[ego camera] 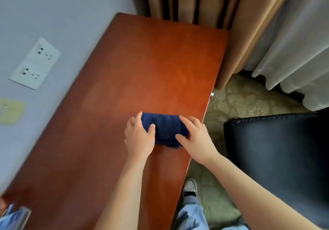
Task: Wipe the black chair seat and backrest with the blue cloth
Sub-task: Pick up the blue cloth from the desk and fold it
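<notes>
A folded dark blue cloth lies on the reddish-brown wooden table, near its right edge. My left hand rests on the cloth's left end with the thumb over the fabric. My right hand presses the cloth's right end, fingers spread over it. The black chair stands to the right of the table, its padded leather surface shiny; only part of it is in view, and my right forearm crosses in front of it.
Brown curtains and a white sheer curtain hang behind the table. Wall sockets sit on the grey wall at left. Patterned carpet lies between table and chair. My shoe and jeans show below.
</notes>
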A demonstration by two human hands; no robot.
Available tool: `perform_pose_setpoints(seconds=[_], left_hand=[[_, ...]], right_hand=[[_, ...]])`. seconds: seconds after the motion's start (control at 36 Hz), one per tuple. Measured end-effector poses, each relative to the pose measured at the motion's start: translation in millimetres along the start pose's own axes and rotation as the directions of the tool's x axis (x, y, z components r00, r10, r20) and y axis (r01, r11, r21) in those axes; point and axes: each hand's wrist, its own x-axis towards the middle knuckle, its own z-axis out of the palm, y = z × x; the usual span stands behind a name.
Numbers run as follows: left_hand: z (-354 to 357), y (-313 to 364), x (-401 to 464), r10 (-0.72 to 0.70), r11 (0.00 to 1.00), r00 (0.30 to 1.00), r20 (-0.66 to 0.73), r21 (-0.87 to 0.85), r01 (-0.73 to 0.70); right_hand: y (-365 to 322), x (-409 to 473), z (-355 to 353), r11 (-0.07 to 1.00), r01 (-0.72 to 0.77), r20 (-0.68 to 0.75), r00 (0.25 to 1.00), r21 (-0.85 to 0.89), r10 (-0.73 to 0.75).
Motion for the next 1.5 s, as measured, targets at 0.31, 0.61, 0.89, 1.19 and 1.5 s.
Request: perform_pose_setpoints(seconds=[0.31, 0.61, 0.89, 1.19, 1.5], left_hand=[[22.9, -9.9, 28.8, -0.091, 0.994, 0.996, 0.015, -0.062, 0.092], [26.2, 25.3, 14.1, 0.032, 0.957, 0.995, 0.095, -0.29, -0.003], [62.6, 136.3, -42.8, 0.292, 0.881, 0.905, 0.309, -0.456, -0.129], [148.4, 244.1, -132.9, 0.28, 0.856, 0.872, 0.401, -0.515, -0.038], [205.9, 287.3, -172.6, 0.364, 0.901, 0.805, 0.469, -0.397, -0.176]], right_hand=[[1.0, 34.5, 27.4, 0.966, -0.014, -0.084, 0.996, -0.256, -0.007], [23.9, 29.3, 2.8, 0.985, -0.144, 0.111, 0.982, -0.091, 0.153], [99.1, -26.9, -99.2, 0.781, -0.259, 0.13, 0.966, 0.568, 0.225], [200.9, -92.2, -252.4, 0.708, -0.26, 0.164, 0.965, 0.657, 0.203], [259.5, -113.6, -307.6, 0.741, -0.315, 0.268, 0.945, 0.593, 0.187]])
